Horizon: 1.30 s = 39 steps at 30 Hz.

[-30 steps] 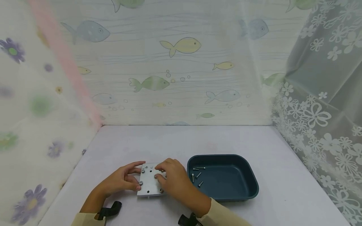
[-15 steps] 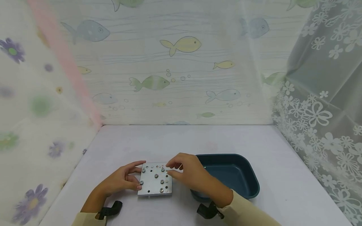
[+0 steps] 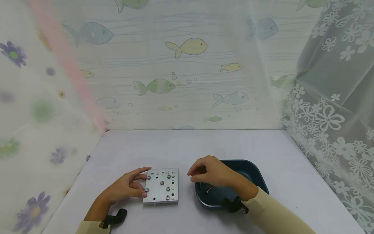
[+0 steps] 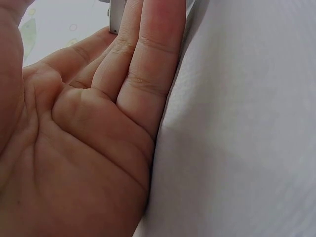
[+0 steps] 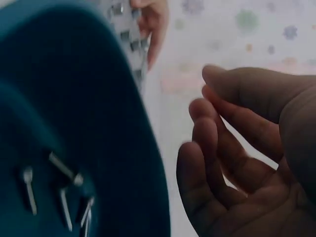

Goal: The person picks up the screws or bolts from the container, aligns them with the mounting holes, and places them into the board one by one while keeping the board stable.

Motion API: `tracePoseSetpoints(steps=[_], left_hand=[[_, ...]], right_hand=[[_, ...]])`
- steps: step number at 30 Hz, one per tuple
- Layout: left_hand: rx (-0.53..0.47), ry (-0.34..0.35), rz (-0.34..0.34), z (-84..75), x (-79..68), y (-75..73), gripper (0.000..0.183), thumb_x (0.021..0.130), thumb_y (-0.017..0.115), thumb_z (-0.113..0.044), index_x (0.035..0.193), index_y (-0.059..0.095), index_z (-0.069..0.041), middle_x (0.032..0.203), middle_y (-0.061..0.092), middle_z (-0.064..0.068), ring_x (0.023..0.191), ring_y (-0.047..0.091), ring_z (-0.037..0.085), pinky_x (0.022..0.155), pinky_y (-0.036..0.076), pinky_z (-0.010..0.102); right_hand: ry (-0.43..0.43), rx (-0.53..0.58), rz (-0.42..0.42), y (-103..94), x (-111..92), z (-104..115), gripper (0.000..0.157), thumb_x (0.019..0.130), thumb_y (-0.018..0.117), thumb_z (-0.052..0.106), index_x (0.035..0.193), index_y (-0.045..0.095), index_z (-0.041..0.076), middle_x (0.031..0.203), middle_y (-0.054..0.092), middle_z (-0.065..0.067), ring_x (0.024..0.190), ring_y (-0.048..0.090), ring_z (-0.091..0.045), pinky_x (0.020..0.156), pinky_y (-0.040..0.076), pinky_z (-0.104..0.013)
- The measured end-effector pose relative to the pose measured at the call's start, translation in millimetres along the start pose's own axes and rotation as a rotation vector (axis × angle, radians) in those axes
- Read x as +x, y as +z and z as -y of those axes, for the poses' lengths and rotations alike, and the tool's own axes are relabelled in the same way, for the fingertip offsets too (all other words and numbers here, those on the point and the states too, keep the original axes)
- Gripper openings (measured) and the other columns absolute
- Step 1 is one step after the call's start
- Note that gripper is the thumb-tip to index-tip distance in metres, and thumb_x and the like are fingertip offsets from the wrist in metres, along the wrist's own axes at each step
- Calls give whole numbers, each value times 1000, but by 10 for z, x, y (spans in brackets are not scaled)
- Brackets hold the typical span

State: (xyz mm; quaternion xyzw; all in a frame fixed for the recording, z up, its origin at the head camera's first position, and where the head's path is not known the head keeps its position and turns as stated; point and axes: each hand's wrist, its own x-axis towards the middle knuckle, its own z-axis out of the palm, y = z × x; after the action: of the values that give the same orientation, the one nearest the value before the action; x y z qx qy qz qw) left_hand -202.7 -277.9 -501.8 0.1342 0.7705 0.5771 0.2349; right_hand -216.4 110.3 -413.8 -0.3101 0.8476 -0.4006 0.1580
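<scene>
A square metal plate (image 3: 160, 191) with several holes and several socket-head bolts (image 3: 162, 183) standing in it lies on the table, left of centre. My left hand (image 3: 130, 185) holds its left side, the index finger at the far corner and the thumb near the front corner. In the left wrist view, the palm and fingers fill the left half and just a bit of the plate's edge (image 4: 117, 17) shows. My right hand (image 3: 214, 172) hovers over the left side of a dark teal tray (image 3: 264, 185). Its fingers are loosely bent, thumb close to the index finger, and nothing shows between them.
Several loose bolts (image 5: 64, 170) lie inside the tray, partly covered by the right hand in the head view. A white cloth (image 3: 163, 146) covers the table. Patterned curtains (image 3: 190, 97) hang at the back and both sides.
My right hand has moved off the plate, rightward to above the tray, leaving the bolts in the plate uncovered. The left hand has stayed at the plate's left side.
</scene>
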Motion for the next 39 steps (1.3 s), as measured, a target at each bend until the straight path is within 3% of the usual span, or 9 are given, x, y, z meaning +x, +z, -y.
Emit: tracePoseSetpoints(steps=[9,17,28,39], left_hand=[[5,-1,-5,-1,5,6,102,79,89,-13,163,31,-18,144,59,20,98,76,37,88,56,33],[5,-7,-15,4,9,9,102,79,90,-13,163,32,-18,142,60,20,97,76,36,88,56,32],[4,-1,-17,-1,10,9,102,79,89,-13,163,31,-17,143,59,21,97,76,36,88,57,32],[9,9,-12,9,8,9,101,79,89,-13,163,31,-17,143,59,21,97,76,37,87,57,33]], right_hand=[[-18,-28,134,-174,-2,-262,12,95,77,21,107,79,22,95,75,14,89,71,-8,82,57,-26],[19,-43,212,-190,35,-458,17,94,76,15,110,78,14,92,76,9,88,71,-8,81,56,-25],[83,-156,253,-100,116,-590,29,95,75,19,123,74,12,85,72,13,76,65,-5,71,52,-26],[107,-171,273,-96,109,-592,20,93,77,18,113,77,17,82,71,11,73,64,-6,67,52,-26]])
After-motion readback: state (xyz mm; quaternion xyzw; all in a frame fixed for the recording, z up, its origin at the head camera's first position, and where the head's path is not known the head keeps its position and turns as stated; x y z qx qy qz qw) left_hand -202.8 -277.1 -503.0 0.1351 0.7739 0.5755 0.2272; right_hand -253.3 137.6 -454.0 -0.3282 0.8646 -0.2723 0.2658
